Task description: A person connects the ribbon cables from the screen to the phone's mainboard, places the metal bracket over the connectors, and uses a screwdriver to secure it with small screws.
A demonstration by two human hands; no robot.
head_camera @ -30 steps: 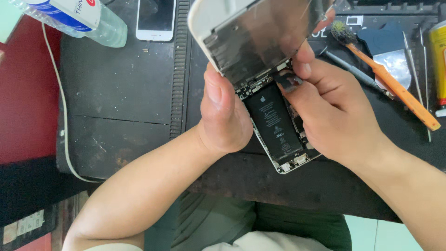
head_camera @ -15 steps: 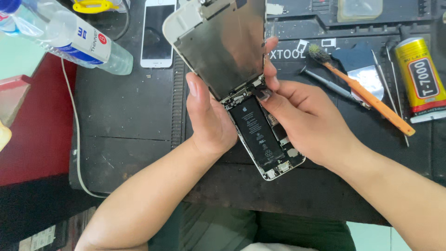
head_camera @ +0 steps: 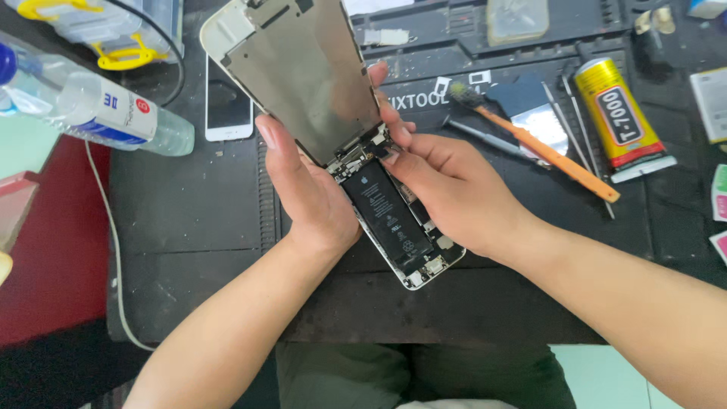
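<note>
Mid-frame, above the dark worktop point(head_camera: 189, 227): left hand point(head_camera: 310, 189) clasped round opened phone point(head_camera: 401, 235), right hand point(head_camera: 447, 185) pinching at hinge of lifted screen panel point(head_camera: 295, 72). Upper right: glue tube point(head_camera: 621, 113), orange-handled brush point(head_camera: 545, 144). Upper left: plastic bottle point(head_camera: 98, 113), white phone point(head_camera: 229, 106).

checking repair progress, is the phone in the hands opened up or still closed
Opened up. The screen panel is swung away from the phone body, baring the black battery and boards. The left hand and right hand hold it.
</note>
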